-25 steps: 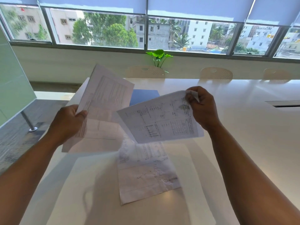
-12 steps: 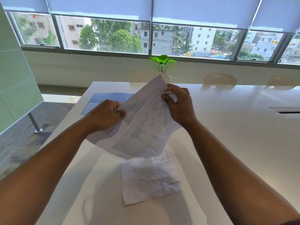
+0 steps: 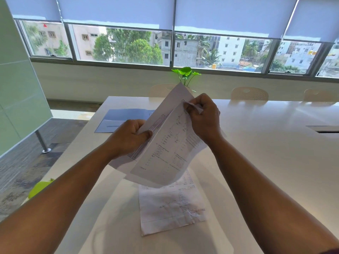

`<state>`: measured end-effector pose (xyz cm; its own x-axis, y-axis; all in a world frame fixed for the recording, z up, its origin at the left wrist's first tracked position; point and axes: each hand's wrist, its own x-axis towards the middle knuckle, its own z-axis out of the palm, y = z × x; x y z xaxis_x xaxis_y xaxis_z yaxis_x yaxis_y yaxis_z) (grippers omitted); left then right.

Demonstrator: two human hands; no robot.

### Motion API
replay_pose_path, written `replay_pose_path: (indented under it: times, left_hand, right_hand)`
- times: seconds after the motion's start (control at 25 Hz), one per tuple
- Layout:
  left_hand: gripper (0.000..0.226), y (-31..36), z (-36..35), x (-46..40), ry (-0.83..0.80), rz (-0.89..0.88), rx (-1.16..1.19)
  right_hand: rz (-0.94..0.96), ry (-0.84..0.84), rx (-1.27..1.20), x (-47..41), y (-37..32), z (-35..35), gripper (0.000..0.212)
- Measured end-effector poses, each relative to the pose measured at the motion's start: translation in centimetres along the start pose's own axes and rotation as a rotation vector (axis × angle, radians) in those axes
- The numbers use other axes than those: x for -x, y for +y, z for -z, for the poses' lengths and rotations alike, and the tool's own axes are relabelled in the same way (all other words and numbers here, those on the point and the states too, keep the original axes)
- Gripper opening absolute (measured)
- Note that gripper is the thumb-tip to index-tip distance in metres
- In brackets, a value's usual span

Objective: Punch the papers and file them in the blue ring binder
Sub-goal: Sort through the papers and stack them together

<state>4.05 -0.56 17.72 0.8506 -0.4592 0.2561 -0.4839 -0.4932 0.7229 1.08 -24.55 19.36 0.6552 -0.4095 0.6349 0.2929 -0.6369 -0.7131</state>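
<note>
Two bare hands hold printed papers point(image 3: 166, 143) up above a white table point(image 3: 275, 143). The left hand point(image 3: 128, 138) grips the sheets' left edge, thumb pressed on top. The right hand point(image 3: 203, 118) pinches their upper right corner (which is crumpled). Another creased sheet point(image 3: 170, 208) lies flat on the table beneath them. A blue binder point(image 3: 121, 119) lies further back, left of the hands, beyond them a green plant point(image 3: 186, 74).
</note>
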Motion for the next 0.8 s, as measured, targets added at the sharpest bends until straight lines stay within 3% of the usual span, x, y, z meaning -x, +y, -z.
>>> replay_pose_path:
  times: [0.16,0.36,0.44,0.56,0.68,0.8]
  left_hand:
    - [0.055,0.1,-1.4,0.3,0.096,-0.034,0.041]
    - [0.037,-0.8,-2.7,-0.2,0.185,0.002,-0.05]
    - [0.027,-1.1,-2.6,-0.1,0.207,0.03,0.051]
    - [0.019,-1.9,-2.0,0.2,0.221,0.096,0.253]
    - [0.029,-2.9,-1.4,0.5,0.227,0.125,0.437]
    - [0.036,-3.6,-1.5,1.0,0.193,0.138,0.551]
  right_hand:
    - [0.001,0.054,0.045,-0.2,-0.7,-0.2,0.021]
    - [0.101,0.005,0.118,0.0,-2.0,-0.2,0.016]
    - [0.113,0.16,0.198,0.3,-1.4,-0.1,0.041]
    - [-0.113,0.401,0.145,1.6,0.3,0.3,0.102]
    - [-0.417,0.176,-0.161,3.6,3.0,0.0,0.117]
    - [-0.573,-0.183,-0.649,5.1,5.2,0.0,0.095]
